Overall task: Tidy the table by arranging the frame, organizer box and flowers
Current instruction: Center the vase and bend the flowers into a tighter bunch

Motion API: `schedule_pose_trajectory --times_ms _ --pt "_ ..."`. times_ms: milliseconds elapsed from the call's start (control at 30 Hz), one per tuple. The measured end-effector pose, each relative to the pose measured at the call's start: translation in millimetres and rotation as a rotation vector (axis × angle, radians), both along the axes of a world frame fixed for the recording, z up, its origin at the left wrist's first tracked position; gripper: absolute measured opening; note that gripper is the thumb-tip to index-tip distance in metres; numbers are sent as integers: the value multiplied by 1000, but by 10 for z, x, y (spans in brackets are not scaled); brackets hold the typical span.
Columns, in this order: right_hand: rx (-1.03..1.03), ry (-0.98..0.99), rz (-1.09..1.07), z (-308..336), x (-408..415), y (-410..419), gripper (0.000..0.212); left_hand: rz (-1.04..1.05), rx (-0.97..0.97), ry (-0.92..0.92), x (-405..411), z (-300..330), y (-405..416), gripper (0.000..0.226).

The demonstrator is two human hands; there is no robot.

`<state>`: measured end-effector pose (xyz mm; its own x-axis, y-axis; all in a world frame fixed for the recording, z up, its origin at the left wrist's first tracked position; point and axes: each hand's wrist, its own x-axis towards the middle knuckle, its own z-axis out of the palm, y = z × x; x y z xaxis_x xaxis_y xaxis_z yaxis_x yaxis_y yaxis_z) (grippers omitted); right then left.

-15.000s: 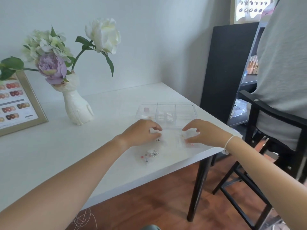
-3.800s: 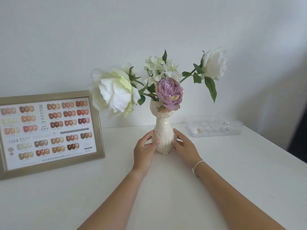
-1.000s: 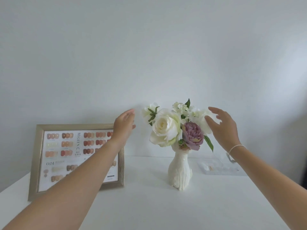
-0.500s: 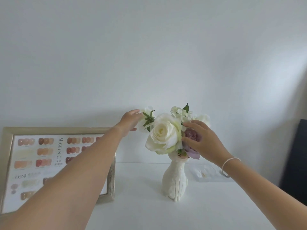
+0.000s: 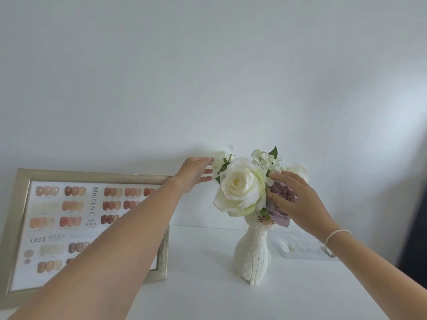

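Observation:
A white cat-shaped vase (image 5: 251, 255) stands on the white table (image 5: 219, 296) and holds a bunch of flowers (image 5: 240, 185): a big white rose, small white blossoms and a purple bloom (image 5: 278, 213). My left hand (image 5: 196, 174) touches a small white flower (image 5: 220, 158) at the bunch's upper left, fingers on its petals. My right hand (image 5: 293, 199) rests against the purple bloom, fingers spread over it. A gold picture frame (image 5: 20, 204) with a nail colour chart leans on the wall at the left. The clear organizer box (image 5: 300, 248) lies behind my right wrist.
A plain white wall (image 5: 208, 77) rises right behind the table. Something dark (image 5: 416, 227) stands at the far right edge. My left forearm crosses in front of the frame's right part.
Both hands closed in on the bunch over the last second and now stay on it. My right hand has shifted a little lower on the purple bloom; the view came closer.

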<state>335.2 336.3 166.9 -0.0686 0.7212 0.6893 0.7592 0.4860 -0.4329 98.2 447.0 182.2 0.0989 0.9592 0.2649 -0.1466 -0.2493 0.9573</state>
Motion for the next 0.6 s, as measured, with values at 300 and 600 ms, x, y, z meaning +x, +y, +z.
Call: schedule_pose_trajectory --times_ms 300,600 --pt "-24 19 14 -18 7 -56 36 -207 8 137 102 -65 -208 25" --pt "-24 30 51 -11 49 -69 38 187 97 147 -37 122 -90 36"
